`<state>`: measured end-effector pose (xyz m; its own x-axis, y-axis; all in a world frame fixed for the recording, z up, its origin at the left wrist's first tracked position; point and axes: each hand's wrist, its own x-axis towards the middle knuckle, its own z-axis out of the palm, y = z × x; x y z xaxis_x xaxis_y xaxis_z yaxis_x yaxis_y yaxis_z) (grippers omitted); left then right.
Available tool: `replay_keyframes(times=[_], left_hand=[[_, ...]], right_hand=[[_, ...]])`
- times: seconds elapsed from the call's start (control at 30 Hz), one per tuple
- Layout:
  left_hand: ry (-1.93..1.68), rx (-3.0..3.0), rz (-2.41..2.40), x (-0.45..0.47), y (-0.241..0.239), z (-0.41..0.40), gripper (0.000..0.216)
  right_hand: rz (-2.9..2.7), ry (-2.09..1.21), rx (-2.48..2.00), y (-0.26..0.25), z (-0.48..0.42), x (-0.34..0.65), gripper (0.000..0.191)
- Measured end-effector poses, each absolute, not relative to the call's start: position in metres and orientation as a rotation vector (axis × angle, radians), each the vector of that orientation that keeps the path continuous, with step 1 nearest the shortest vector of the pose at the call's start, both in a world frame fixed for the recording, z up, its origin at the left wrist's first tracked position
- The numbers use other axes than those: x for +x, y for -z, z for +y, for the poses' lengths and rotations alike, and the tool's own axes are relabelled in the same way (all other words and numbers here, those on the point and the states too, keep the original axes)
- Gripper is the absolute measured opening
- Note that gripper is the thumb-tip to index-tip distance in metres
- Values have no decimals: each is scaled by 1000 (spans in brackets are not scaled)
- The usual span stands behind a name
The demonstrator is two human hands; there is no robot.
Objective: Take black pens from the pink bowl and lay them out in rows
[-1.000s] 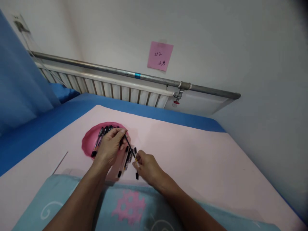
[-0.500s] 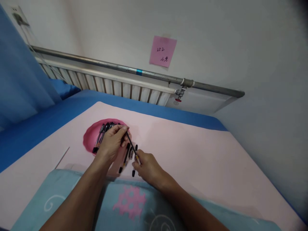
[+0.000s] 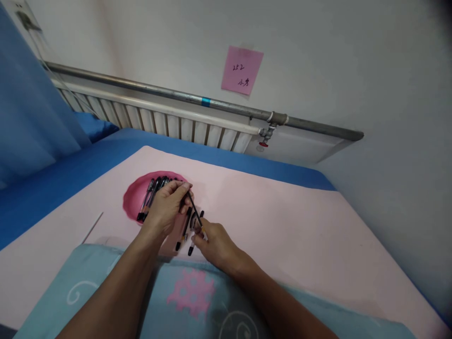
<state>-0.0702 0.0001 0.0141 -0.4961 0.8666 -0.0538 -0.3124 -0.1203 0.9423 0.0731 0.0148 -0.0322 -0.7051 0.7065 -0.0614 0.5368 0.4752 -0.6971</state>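
Pinching one black pen (image 3: 195,214) between left hand (image 3: 165,209) and right hand (image 3: 215,242), loose pens (image 3: 150,200) on dark-pink oval (image 3: 132,205) beneath.

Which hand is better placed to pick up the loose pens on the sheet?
Right, probably: the right hand lies beside the loose pens; the left hand grips the black pen higher.
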Motion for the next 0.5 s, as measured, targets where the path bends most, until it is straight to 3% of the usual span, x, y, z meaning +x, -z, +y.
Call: replay_keyframes(times=[0.27,0.5], left_hand=[[-1722,687,1287,-72,-13,1,18],[-1643,753,1290,-62,-10,0,20]], right_hand=[[-2404,-1119,-1003,30,21,74,1],[-1803,-1938,-1121,0,32,83,26]])
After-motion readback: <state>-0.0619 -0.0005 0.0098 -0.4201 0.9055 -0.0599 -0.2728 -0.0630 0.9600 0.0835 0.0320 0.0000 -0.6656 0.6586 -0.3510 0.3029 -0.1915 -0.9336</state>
